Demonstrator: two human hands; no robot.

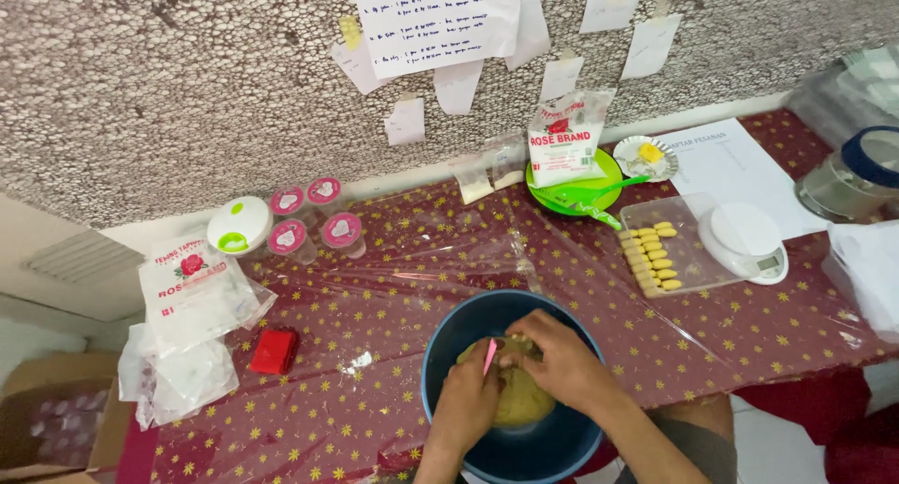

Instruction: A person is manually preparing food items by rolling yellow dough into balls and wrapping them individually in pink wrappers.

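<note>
Both hands work the dough (pixel 521 397) inside the blue bowl (pixel 451 339), left hand (pixel 468 400) gripping a pink scraper (pixel 489 356), right hand (pixel 554 358) pressing it bare; the bowl, near the table edge, may slide off.

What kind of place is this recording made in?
Likely a small home baking setup: both hands work dough in a blue bowl, near flour bags, a kitchen scale and a tray of shaped pieces.

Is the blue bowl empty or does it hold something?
Not empty: the blue bowl holds a yellowish dough lump, with both hands on it.
</note>
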